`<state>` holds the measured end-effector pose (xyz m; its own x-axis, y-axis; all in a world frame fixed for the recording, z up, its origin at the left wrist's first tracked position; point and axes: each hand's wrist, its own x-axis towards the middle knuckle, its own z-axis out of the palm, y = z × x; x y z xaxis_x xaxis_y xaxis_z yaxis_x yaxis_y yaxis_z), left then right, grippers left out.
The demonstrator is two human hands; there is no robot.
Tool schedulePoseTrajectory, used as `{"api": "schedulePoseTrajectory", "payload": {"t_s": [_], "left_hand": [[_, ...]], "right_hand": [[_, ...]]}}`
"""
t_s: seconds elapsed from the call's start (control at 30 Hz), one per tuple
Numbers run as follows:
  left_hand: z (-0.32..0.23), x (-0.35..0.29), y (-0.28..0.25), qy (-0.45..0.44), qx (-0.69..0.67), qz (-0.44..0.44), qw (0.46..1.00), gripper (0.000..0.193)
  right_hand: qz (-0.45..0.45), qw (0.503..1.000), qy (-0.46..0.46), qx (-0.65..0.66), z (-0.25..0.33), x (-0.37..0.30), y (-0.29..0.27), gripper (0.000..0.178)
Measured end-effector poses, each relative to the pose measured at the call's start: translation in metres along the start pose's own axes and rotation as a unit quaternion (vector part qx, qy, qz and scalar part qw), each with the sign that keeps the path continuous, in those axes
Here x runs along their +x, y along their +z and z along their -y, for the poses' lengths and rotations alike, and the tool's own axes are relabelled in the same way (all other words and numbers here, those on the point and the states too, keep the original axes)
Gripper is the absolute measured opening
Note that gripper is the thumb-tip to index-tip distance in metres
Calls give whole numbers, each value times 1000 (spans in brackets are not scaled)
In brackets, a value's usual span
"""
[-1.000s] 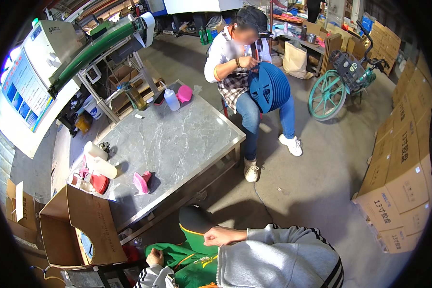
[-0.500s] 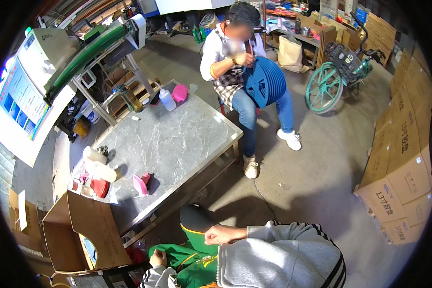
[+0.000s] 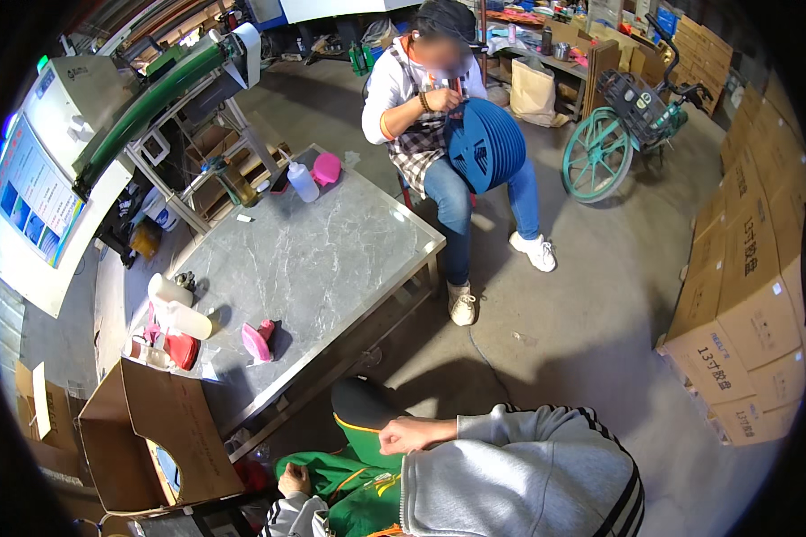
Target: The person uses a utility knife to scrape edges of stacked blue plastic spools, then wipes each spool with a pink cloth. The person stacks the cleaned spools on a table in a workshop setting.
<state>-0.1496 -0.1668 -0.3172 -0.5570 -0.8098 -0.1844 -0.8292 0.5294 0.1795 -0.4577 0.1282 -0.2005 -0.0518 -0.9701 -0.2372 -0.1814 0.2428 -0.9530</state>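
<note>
My right hand [image 3: 405, 435] rests, fingers curled in, on my dark trouser leg [image 3: 364, 407] at the edge of a green apron [image 3: 367, 503]. Lower and to the left, my left hand [image 3: 294, 480] lies loosely closed on the apron's green cloth. Neither hand shows anything in it, and the palms are hidden. An opened cardboard box [image 3: 175, 421] stands just left of my left hand. Ahead, a grey marble-patterned table [image 3: 331, 259] carries a pink object [image 3: 258, 341] at its near side.
Across from me a seated person [image 3: 421, 116] holds a stack of blue ridged discs [image 3: 485, 148]. White bottles [image 3: 186, 319] and a red item [image 3: 183, 351] sit on the table's left. Stacked cartons [image 3: 734, 304] line the right, with a green-wheeled bicycle [image 3: 600, 154] farther back.
The view has shifted slightly, so the scene sits a little up and left. My hands keep their places on my lap. The seated person's head has tilted a little.
</note>
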Motion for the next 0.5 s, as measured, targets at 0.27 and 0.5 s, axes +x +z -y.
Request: {"api": "schedulePoseTrajectory", "payload": {"t_s": [0.27,0.5], "left_hand": [[2,4,4,-3,10,2,1000,26],[3,4,3,3,13,5,1000,24]], "right_hand": [[0,1000,-10,27,7,-3,-3,32],[-11,1000,-21,11,7,-4,-2,33]]}}
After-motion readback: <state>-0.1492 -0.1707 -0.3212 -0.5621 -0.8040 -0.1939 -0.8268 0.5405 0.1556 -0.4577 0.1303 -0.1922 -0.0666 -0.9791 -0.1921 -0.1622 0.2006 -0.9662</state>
